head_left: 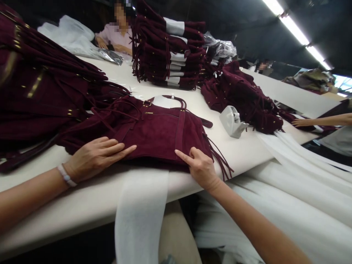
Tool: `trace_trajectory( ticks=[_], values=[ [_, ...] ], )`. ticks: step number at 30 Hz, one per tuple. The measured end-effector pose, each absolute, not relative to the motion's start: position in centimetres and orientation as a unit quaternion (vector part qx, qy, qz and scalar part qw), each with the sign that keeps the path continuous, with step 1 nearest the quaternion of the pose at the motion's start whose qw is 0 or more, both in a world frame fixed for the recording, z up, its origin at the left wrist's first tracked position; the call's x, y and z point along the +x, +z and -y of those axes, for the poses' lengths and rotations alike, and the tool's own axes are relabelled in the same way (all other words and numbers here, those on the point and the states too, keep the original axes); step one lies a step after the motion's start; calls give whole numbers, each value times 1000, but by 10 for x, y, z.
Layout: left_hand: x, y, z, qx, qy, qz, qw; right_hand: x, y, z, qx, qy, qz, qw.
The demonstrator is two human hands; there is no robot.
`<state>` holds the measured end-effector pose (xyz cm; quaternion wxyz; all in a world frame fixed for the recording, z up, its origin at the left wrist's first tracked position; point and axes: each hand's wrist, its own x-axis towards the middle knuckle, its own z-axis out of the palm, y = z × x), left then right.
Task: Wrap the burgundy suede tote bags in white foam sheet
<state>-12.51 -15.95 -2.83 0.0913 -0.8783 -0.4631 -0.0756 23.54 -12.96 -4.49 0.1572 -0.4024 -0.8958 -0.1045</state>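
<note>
Your maroon handbag point(154, 135) lies flat on the white desk point(247, 146), close to the near edge, its looped handles point(172, 98) turned to the far side and its thin tassels point(220, 156) trailing off the right end. Your left hand point(95, 157), a pale band point(66, 175) at its wrist, rests on the bag's near left part, the forefinger stretched toward the middle and the other fingers loosely bent. Your right hand point(202, 167) is at the near right corner, forefinger out along the front panel, the rest curled — you cannot tell from this view whether either set of fingers pinches the material or only presses on it.

Below the bag, a white strip point(141, 216) hangs over the desk's edge. A pile of maroon bags point(55, 91) sits just beside you on the left; beyond the handles rises a banded stack point(176, 55), with a looser heap point(239, 95) to its right and a pale grey tape dispenser point(233, 121) in front of that heap. Across from you is a co-worker in a pink shirt point(121, 38).
</note>
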Motion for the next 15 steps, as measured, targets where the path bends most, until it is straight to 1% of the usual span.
trace_trajectory(
  ticks=[3,6,11,15],
  values=[
    [-137,-33,155,-886,-59,448,100,236,-57,135,-404,-172,887,142],
    [-151,-29,144,-910,-17,401,101,239,-56,139,-405,-198,884,123],
    [-176,-27,135,-908,49,402,107,247,-45,143,-349,-174,919,58],
    [-188,-20,139,-912,57,379,145,255,-40,142,-314,-143,938,38]
  ],
)
